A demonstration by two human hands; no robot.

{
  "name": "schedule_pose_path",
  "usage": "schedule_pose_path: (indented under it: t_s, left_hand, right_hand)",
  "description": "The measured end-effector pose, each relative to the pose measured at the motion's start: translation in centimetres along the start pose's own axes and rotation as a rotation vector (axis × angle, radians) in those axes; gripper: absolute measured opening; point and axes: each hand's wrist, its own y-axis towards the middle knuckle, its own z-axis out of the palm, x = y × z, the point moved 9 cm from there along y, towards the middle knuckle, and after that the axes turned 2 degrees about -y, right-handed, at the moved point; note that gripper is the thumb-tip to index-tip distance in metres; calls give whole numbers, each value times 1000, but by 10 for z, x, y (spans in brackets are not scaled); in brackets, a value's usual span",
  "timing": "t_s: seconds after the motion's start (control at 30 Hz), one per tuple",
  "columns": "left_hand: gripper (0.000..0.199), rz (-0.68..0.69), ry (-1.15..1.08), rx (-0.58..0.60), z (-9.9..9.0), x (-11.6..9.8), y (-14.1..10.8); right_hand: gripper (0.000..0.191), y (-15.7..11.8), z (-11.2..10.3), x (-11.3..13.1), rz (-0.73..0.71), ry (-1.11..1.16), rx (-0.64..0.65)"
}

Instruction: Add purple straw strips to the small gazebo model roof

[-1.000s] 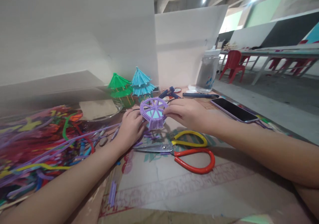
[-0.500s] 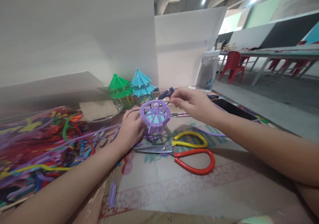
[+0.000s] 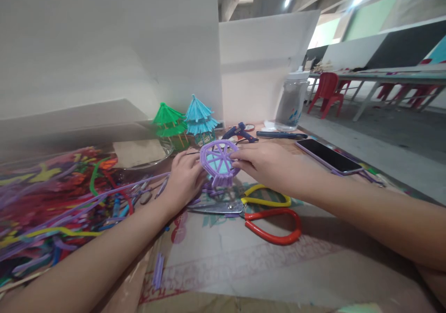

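Upright between my hands is a round purple pipe-cleaner wheel (image 3: 220, 159) with spokes and a short fringe at its bottom. My left hand (image 3: 186, 176) is closed at its left edge, the fingertips partly hidden behind it. My right hand (image 3: 261, 164) pinches its right rim between thumb and fingers. Just below lie large scissors (image 3: 240, 208) with one yellow and one red handle, blades to the left. Small purple offcuts (image 3: 213, 191) lie under the wheel. A blue glue gun (image 3: 240, 132) rests behind it.
A heap of coloured pipe cleaners (image 3: 52, 197) covers the left side. Green (image 3: 170, 122) and blue (image 3: 199, 118) hut models stand at the back. To the right are a phone (image 3: 329, 156), a water bottle (image 3: 291, 101) and a dark blue tool (image 3: 281, 135). Purple strips (image 3: 158, 270) lie in front.
My right hand has moved left and down from near the glue gun onto the wheel's right rim. The wheel has turned slightly. The glue gun and phone are now more fully visible.
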Motion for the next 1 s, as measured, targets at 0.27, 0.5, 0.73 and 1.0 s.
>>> schedule_pose_path:
  t_s: [0.27,0.5,0.73,1.0]
  left_hand:
    - [25,-1,-23,16,0,0,1]
    - [29,-44,-43,54,6,6,-1]
    - [22,-103,-107,106,16,13,0]
    - [25,-294,-542,141,37,38,-2]
  right_hand:
    - [12,1,4,-22,159,269,-42]
    - [14,6,-7,-30,145,554,-137]
    - [25,10,4,-43,178,1269,-46]
    - [7,11,18,-79,372,971,-12]
